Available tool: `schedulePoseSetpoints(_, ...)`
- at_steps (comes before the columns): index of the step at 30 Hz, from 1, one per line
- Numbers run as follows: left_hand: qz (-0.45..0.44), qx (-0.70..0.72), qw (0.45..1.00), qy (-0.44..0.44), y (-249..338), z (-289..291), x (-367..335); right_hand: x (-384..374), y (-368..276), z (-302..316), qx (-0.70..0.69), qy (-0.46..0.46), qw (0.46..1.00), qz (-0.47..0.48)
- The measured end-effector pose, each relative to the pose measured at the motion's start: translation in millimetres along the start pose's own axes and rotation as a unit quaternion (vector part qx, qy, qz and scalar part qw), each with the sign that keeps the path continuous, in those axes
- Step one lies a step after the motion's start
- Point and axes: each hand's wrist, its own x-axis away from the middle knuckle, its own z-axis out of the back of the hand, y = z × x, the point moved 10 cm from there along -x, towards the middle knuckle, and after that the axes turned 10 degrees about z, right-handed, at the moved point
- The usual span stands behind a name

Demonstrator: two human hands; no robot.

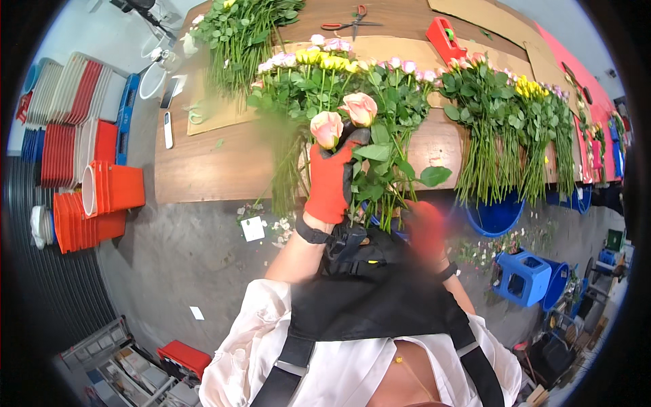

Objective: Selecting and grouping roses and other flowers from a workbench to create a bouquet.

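2 pink roses (326, 129) in left hand (328, 180), stems hidden; right hand (426, 229) blurred.

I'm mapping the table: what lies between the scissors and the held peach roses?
Cardboard, then a row of pink and yellow flowers with green leaves, in the head view.

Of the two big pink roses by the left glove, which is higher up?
The large peach-pink rose on the right. Its bloom sits higher in the picture; the large peach-pink rose on the left sits lower.
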Motion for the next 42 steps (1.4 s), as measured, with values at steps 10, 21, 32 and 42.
schedulePoseSetpoints(10, -0.038, -0.168, 0.984, -0.055, -39.1, -13.5, 27.5, -76.6, -55.5, 120.5, -0.056, 0.186, 0.980, -0.053)
schedulePoseSetpoints(21, -0.112, -0.159, 0.980, -0.043, -43.4, -36.5, 62.9, -97.3, -98.9, 122.8, 0.048, 0.277, 0.959, 0.041)
schedulePoseSetpoints(32, -0.089, -0.179, 0.979, -0.034, -37.0, -31.0, 60.3, -94.4, -76.4, 132.0, -0.269, 0.158, 0.950, 0.007)
schedulePoseSetpoints(42, -0.178, -0.232, 0.955, -0.038, -40.8, -38.9, 66.8, -99.7, -108.6, 140.2, 0.077, 0.238, 0.968, 0.036)
